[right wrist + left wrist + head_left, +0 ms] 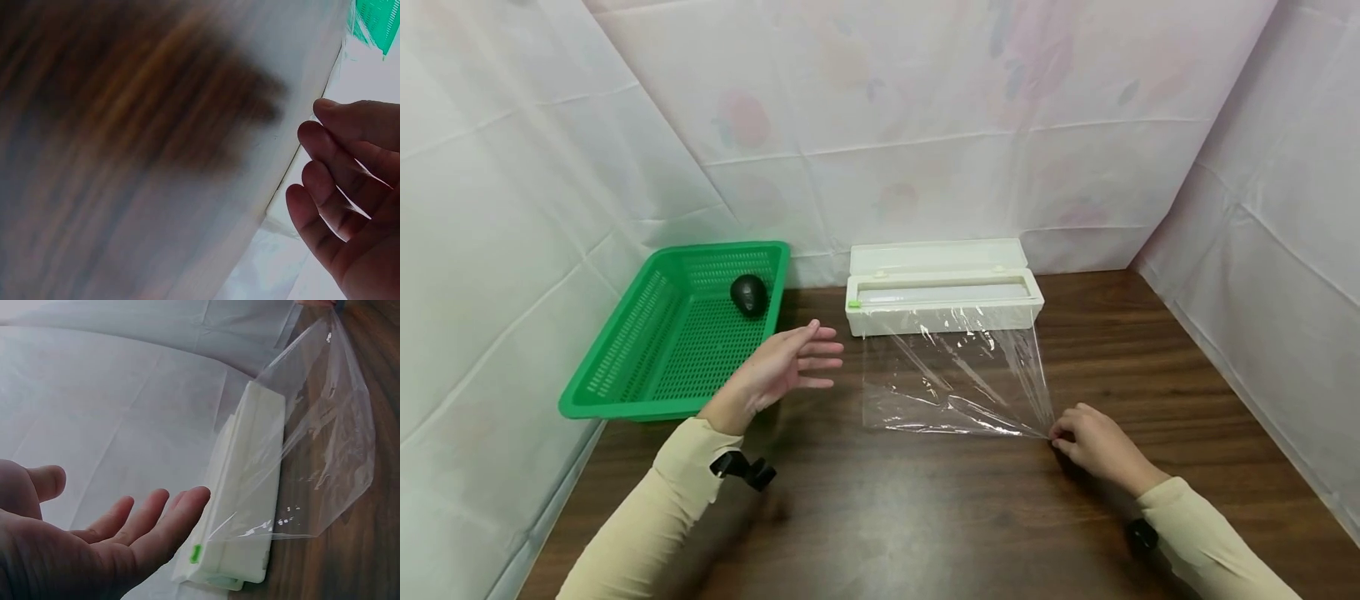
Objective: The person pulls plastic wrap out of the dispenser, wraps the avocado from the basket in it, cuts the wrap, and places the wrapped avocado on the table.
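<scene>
A sheet of clear plastic wrap point(955, 379) stretches toward the person from a white wrap dispenser point(876, 321), whose lid point(936, 257) stands raised at the back. My right hand point(1097, 446) pinches the sheet's near right corner, where folds gather toward the fingertips. My left hand point(786, 362) holds nothing; its fingers are extended and spread, between the green basket and the sheet. In the left wrist view, the left fingers point(165, 531) overlap the dispenser's end beside a small green slider point(195, 554). Thumb and index finger point(319, 132) come close together in the right wrist view.
A green plastic basket point(572, 400) stands on the left with a dark, egg-shaped avocado-like item point(748, 295) inside. Pale patterned cloth point(925, 167) hangs behind and along both sides of the dark wooden table point(880, 525). Both wrists wear small black devices.
</scene>
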### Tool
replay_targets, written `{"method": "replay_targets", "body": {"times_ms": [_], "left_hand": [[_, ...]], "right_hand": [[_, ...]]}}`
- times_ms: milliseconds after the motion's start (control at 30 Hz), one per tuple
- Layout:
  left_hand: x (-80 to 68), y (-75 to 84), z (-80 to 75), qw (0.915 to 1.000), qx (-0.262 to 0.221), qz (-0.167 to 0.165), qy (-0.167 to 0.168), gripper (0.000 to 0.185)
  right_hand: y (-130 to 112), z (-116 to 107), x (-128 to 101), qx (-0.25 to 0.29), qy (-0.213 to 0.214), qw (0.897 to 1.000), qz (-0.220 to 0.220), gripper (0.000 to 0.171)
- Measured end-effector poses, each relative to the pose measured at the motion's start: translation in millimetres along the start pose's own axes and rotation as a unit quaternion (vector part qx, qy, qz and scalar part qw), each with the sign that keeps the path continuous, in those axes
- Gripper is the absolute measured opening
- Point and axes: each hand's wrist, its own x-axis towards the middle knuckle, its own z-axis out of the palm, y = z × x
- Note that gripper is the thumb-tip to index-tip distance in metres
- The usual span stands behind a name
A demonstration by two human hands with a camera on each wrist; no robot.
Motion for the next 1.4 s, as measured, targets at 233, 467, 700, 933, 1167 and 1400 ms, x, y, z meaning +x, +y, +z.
{"method": "replay_targets", "body": {"times_ms": [233, 467, 700, 933, 1167, 1400], "left_hand": [[-3.8, 10.1, -8.3, 0.9999, -0.007, -0.008, -0.003, 0.070], [-7.3, 18.4, -18.1, 0.9996, -0.023, -0.014, 0.001, 0.075], [-8.3, 28.3, -26.3, 0.9989, -0.037, -0.016, 0.022, 0.078], [-9.8, 41.5, -37.8, 0.9979, -0.056, -0.016, 0.028, 0.078], [-10.4, 48.0, -49.9, 0.9964, -0.078, -0.023, 0.023, 0.079], [-12.1, 52.6, -62.9, 0.9943, -0.104, -0.022, 0.012, 0.077]], "right_hand": [[0, -1, 2, 0.001, -0.007, 1.000, -0.007, 0.013], [0, 0, 3, -0.004, -0.003, 1.000, -0.017, 0.015], [1, 0, 1, -0.006, -0.009, 1.000, -0.014, 0.014], [3, -2, 1, -0.008, -0.009, 1.000, -0.014, 0.013], [3, -3, 0, -0.003, -0.011, 1.000, -0.007, 0.015], [5, -7, -1, -0.010, 0.007, 1.000, 0.001, 0.013]]}}
